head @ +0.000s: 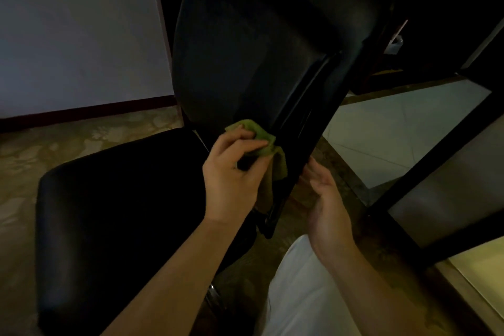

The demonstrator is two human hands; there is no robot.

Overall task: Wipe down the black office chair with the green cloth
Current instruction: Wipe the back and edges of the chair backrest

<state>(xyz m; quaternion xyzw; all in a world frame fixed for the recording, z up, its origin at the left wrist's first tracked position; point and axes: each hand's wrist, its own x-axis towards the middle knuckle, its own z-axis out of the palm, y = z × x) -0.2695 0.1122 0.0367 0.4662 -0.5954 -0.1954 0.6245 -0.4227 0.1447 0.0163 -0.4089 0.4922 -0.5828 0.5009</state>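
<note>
Seemingly mid-task: the seat (pixel 109 199) at lower left shows no telling sign of wiping. At centre, the left hand (pixel 234 172) pinches the green cloth (pixel 263 135) against the lower backrest of the black office chair (pixel 231 49). Right of it, the right hand (pixel 324 199), fingers loosely straight, touches the back support (pixel 297 128). Dim light hides any dirt, and the base is mostly hidden.

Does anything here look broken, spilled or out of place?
Nothing stands out. The left hand grips the green cloth against the black chair; the right hand is open beside its edge. Dim light hides detail.
</note>
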